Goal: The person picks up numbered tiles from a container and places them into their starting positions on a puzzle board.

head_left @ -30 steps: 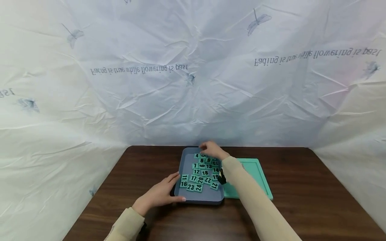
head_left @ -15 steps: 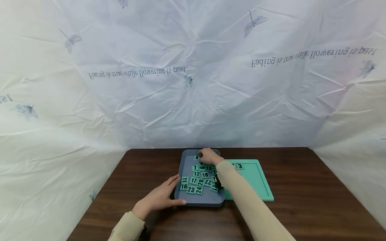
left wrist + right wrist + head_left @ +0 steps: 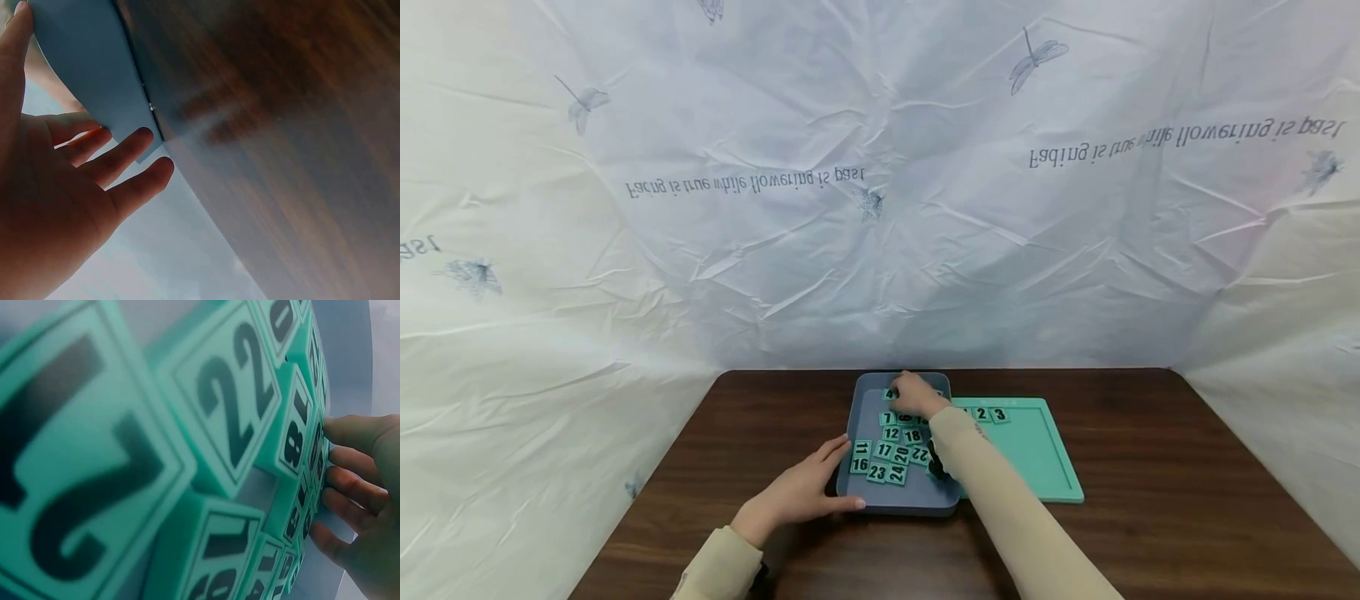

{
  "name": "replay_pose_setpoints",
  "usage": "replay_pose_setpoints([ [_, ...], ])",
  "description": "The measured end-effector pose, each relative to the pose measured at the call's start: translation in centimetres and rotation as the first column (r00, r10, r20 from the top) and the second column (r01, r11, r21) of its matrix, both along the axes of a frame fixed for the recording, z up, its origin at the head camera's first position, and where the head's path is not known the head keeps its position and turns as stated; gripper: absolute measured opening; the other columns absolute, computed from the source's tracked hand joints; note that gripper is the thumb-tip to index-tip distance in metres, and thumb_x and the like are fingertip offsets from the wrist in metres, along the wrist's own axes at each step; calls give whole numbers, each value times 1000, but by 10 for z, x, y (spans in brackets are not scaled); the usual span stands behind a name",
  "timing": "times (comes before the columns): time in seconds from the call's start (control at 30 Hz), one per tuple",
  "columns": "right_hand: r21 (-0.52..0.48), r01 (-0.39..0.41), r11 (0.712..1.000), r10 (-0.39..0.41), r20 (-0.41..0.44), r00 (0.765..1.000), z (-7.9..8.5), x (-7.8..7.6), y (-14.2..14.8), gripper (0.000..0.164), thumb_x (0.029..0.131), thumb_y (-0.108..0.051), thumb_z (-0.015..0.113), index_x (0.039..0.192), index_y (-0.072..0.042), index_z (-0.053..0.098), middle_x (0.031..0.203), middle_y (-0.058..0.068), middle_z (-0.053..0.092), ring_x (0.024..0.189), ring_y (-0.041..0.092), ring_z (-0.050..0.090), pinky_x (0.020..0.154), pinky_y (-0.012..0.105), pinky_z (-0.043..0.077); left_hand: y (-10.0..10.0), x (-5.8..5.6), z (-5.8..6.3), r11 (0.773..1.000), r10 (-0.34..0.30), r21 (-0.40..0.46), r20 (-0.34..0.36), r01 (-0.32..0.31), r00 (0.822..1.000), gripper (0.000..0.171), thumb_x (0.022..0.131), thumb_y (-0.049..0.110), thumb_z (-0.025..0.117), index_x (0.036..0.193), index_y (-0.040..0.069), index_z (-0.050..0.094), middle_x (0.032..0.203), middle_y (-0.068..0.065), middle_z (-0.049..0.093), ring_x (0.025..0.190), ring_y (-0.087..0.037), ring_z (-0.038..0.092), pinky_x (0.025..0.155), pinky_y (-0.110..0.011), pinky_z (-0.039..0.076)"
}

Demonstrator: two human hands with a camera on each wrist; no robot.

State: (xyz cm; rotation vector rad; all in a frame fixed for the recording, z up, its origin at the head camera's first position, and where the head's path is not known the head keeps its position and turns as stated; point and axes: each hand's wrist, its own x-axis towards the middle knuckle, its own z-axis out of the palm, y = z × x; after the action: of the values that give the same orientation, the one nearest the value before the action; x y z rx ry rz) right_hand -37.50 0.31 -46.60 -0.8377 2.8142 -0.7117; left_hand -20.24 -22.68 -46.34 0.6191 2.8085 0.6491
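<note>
A shallow grey-blue tray (image 3: 895, 500) holds several green number tiles, among them tile 22 (image 3: 228, 387) and tile 18 (image 3: 295, 425). My right hand (image 3: 917, 395) reaches over the tray's back part, just right of tile 4 (image 3: 890, 393), and hides the tiles under it. Its fingertips (image 3: 337, 425) lie right at the far tiles in the right wrist view, spread apart and slightly bent. My left hand (image 3: 801, 490) rests at the tray's near left corner, fingers along the left side and thumb by the front rim; the left wrist view shows its fingers spread by the tray wall (image 3: 94, 69).
A flat green board (image 3: 1033, 458) with a raised rim lies right against the tray. Tiles 1, 2 and tile 3 (image 3: 1000, 415) stand in a row at its back. The dark wooden table (image 3: 1150, 500) ends behind at a pale printed sheet (image 3: 962, 275).
My right hand has come down from above the back of the tray onto the tiles beside tile 4. The right forearm has shifted left, uncovering the board's tiles. My left hand stays put.
</note>
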Motion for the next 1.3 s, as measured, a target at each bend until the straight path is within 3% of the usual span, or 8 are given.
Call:
replay_pose_setpoints([
  [0.1,10,17,1000,-17,-3,1000,-3,0,-4,31,98,-10,65,126,2,68,143,22,52,127,37,53,86,45,51,0,0,0,1000,3,3,10,-3,1000,102,87,72,62,161,10,27,166,-7,20,142,-35,40,102,-57,45],
  [0.23,32,29,999,-28,-23,999,-7,0,-9,32,97,-13,67,127,-1,67,141,19,54,125,35,55,89,45,52,0,0,0,1000,8,5,18,-8,1000,102,87,71,62,161,10,27,166,-7,20,142,-35,40,102,-57,45],
  [0.5,64,-22,998,25,-44,999,-5,4,-15,31,97,-10,68,127,-4,68,132,14,62,117,29,61,93,43,53,0,0,-2,1000,11,-4,6,-11,1000,102,87,72,62,161,11,27,166,-6,20,141,-35,41,101,-57,46],
  [0.87,125,-61,990,67,-47,997,0,11,-20,30,99,-12,67,128,-5,68,136,14,57,119,28,59,96,42,51,2,1,-2,1000,19,14,17,-19,1000,102,87,71,63,160,10,28,166,-7,21,140,-34,43,101,-57,46],
  [1.3,91,-108,990,112,-47,993,-2,9,-19,31,96,-17,72,123,-2,70,124,14,62,113,30,60,92,42,52,2,2,-2,999,32,35,24,-33,999,100,87,68,66,160,9,30,165,-7,22,137,-34,47,100,-57,46],
])
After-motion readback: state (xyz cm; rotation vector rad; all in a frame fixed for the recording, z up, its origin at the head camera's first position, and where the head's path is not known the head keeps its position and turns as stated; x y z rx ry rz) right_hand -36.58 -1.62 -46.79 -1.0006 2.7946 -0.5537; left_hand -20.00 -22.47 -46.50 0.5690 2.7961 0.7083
